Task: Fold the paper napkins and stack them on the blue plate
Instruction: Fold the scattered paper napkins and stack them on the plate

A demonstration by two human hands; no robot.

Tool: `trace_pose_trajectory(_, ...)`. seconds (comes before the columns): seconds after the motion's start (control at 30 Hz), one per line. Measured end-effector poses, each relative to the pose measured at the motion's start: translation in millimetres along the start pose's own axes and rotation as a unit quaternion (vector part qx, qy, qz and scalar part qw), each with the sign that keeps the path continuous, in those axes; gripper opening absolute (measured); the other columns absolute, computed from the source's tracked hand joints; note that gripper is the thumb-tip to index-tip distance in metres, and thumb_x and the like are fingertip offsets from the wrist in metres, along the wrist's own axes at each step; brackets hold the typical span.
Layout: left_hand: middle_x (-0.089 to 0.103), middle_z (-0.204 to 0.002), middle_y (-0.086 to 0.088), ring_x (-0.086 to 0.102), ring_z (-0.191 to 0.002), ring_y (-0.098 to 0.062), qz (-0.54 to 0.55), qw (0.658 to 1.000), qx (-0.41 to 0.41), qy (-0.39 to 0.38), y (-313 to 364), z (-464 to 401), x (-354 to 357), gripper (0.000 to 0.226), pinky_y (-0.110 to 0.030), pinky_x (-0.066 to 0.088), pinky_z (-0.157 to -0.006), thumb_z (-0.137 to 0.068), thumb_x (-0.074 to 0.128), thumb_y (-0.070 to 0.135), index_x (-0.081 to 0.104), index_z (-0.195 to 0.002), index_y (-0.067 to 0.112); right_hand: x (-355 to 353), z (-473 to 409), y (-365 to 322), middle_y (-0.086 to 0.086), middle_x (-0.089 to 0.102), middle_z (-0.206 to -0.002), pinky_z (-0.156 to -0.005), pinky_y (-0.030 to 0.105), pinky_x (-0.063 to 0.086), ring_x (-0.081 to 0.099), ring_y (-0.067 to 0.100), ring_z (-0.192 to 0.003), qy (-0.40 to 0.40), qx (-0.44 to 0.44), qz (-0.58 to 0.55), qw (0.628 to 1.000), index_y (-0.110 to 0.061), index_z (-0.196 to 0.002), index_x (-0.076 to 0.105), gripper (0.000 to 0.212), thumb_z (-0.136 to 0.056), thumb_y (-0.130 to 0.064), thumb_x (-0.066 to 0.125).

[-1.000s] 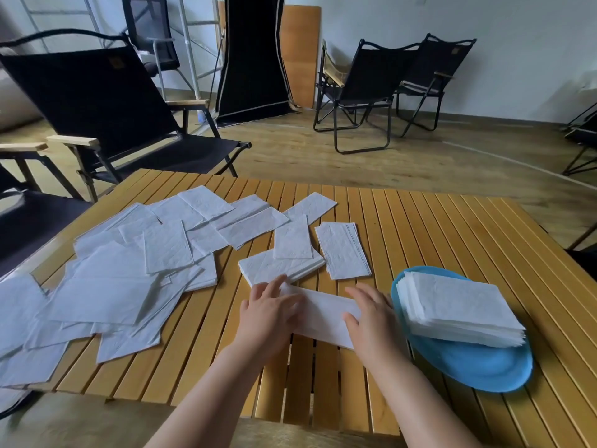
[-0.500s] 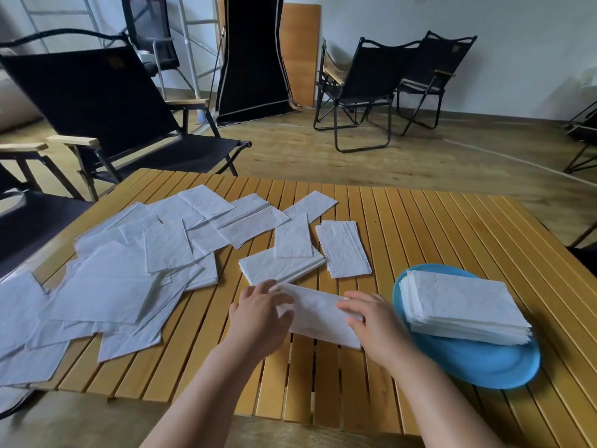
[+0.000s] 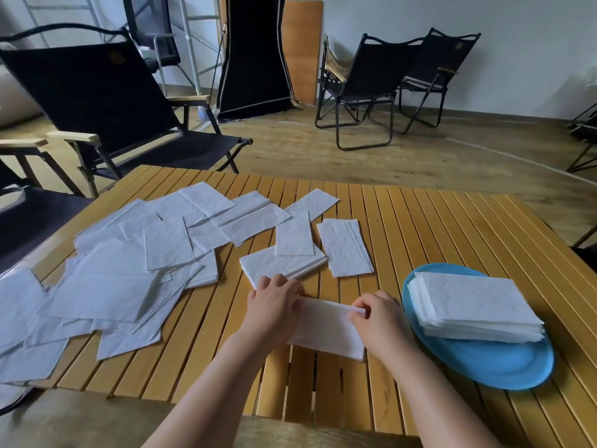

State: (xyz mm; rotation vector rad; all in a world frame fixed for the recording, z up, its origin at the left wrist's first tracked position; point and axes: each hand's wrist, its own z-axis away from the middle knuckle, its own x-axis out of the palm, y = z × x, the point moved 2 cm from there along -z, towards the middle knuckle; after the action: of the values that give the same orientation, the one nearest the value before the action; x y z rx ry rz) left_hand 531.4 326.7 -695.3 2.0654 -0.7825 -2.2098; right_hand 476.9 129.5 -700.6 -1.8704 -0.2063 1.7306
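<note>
Pinching napkin [image 3: 326, 328] edges, both hands [image 3: 274, 308] beside blue plate [image 3: 484, 367].

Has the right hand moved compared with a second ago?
Yes. The right hand has lifted the napkin edge and drawn slightly back toward the person, judged against the blue plate; it pinches the fold.

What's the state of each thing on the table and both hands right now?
White paper napkin between the hands: flat on the table, far edge lifted, mid-fold.
Left hand: grips the napkin's left end.
Right hand: pinches the lifted far edge.
Round blue plate: holds a neat stack.
Stack of folded white napkins: squared, on the plate.
Loose unfolded white napkins: scattered, overlapping, at left.
Slatted wooden table: unfolded, flat.
</note>
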Motion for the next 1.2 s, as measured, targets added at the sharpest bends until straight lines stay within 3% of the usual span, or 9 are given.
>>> trace_pose_trajectory(0.1, 0.054, -0.123, 0.009, 0.042, -0.116, -0.017, -0.003, 1.0, -0.017, -0.024, -6, 0, -4, 0.024, -0.034, 0.035, -0.094, -0.103, 0.045, 0.041, 0.061, -0.119, 0.034, -2, 1, -3, -0.012, 0.053, -0.099, -0.074, 0.022, 0.046, 0.051, 0.008, -0.091, -0.03, -0.013, 0.007, 0.999, -0.03, -0.086, 0.06, 0.01, -0.093, -0.034, 0.065)
trace_pose_trajectory(0.27, 0.064, -0.097, 0.009, 0.057, -0.092, -0.012, 0.027, 0.998, -0.052, -0.027, -16, 7, -10, 0.027, -0.037, 0.039, -0.097, -0.1, 0.048, 0.048, 0.068, -0.096, 0.03, -9, 7, -3, -0.014, 0.056, -0.096, -0.065, 0.016, 0.039, 0.054, 0.004, -0.085, -0.092, -0.027, 0.004, 0.995, -0.03, -0.087, 0.061, 0.009, -0.092, -0.034, 0.068)
trace_pose_trajectory(0.33, 0.064, -0.106, 0.009, 0.058, -0.094, -0.01, 0.077, 0.994, -0.059, 0.046, -24, 5, -16, 0.019, -0.038, 0.048, -0.094, -0.099, 0.054, 0.045, 0.068, -0.1, 0.032, -10, 8, -4, -0.014, 0.057, -0.097, -0.066, 0.016, 0.042, 0.055, 0.004, -0.085, -0.085, -0.029, -0.007, 0.996, -0.031, -0.091, 0.061, 0.008, -0.092, -0.035, 0.068)
trace_pose_trajectory(0.43, 0.059, -0.131, 0.007, 0.057, -0.115, -0.016, 0.14, 0.974, -0.081, 0.16, -41, -3, -24, 0.022, -0.036, 0.052, -0.093, -0.096, 0.064, 0.032, 0.067, -0.117, 0.028, -10, 8, -3, -0.015, 0.057, -0.096, -0.073, 0.02, 0.051, 0.056, 0.004, -0.086, -0.059, -0.018, -0.037, 0.997, -0.033, -0.101, 0.062, 0.014, -0.091, -0.038, 0.069)
trace_pose_trajectory(0.57, 0.059, -0.137, 0.005, 0.057, -0.122, -0.018, 0.121, 0.978, -0.074, 0.154, -55, -4, -18, 0.031, -0.029, 0.047, -0.093, -0.093, 0.068, 0.024, 0.067, -0.124, 0.025, -10, 7, -2, -0.017, 0.057, -0.095, -0.076, 0.02, 0.052, 0.056, 0.004, -0.086, -0.054, -0.02, -0.04, 0.998, -0.032, -0.103, 0.063, 0.014, -0.092, -0.04, 0.068)
trace_pose_trajectory(0.77, 0.064, -0.13, 0.007, 0.059, -0.116, -0.014, 0.13, 0.971, -0.074, 0.185, -55, -6, -18, 0.021, -0.022, 0.043, -0.088, -0.095, 0.065, 0.023, 0.074, -0.114, 0.023, -10, 5, -4, -0.016, 0.057, -0.097, -0.073, 0.017, 0.048, 0.056, 0.003, -0.089, -0.055, -0.018, -0.038, 0.998, -0.031, -0.103, 0.065, 0.012, -0.094, -0.039, 0.065)
trace_pose_trajectory(1.03, 0.066, -0.129, 0.008, 0.059, -0.117, -0.012, 0.164, 0.964, -0.091, 0.191, -53, -5, -20, 0.021, -0.03, 0.05, -0.096, -0.097, 0.062, 0.023, 0.076, -0.113, 0.02, -12, 7, -5, -0.016, 0.058, -0.096, -0.076, 0.02, 0.051, 0.056, 0.003, -0.088, -0.056, -0.014, -0.047, 0.997, -0.032, -0.1, 0.065, 0.009, -0.094, -0.038, 0.065)
trace_pose_trajectory(1.2, 0.066, -0.123, -0.001, 0.056, -0.116, -0.021, 0.16, 0.954, -0.111, 0.226, -53, -3, -20, 0.023, -0.031, 0.045, -0.092, -0.101, 0.056, 0.019, 0.07, -0.119, 0.018, -12, 8, -5, -0.015, 0.058, -0.095, -0.076, 0.02, 0.053, 0.056, 0.004, -0.087, -0.059, -0.011, -0.049, 0.997, -0.032, -0.099, 0.064, 0.007, -0.094, -0.037, 0.064)
